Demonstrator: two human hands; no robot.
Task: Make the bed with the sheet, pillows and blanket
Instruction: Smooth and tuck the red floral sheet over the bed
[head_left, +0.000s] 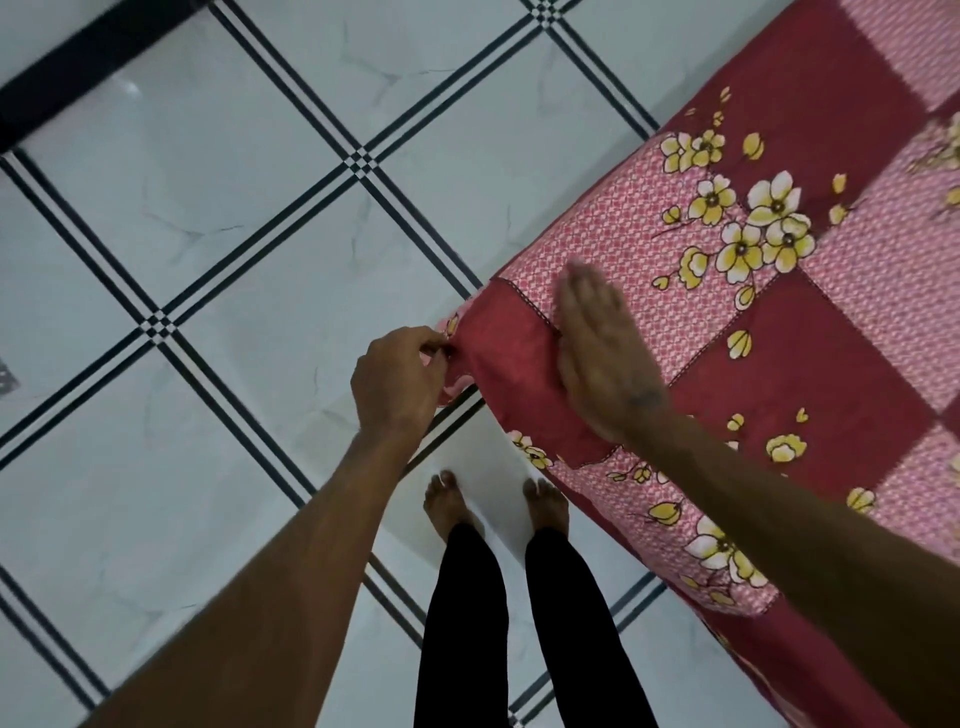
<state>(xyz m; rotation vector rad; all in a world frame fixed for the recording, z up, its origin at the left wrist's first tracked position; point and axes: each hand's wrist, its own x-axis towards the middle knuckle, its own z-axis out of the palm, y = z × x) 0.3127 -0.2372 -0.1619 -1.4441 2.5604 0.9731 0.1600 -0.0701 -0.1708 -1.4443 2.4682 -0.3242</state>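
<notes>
Head view: one sheet (779, 322), red-pink floral, spread over the bed at right. My left hand (397, 382) pinches its corner at the bed's edge. My right hand (605, 358) lies flat, fingers together, pressing the sheet beside that corner. Two bare feet on the tile floor (234, 208).

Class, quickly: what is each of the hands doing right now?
Left hand: pinches the sheet at its corner.
Right hand: open, fingers straight, flat on the sheet.
</notes>
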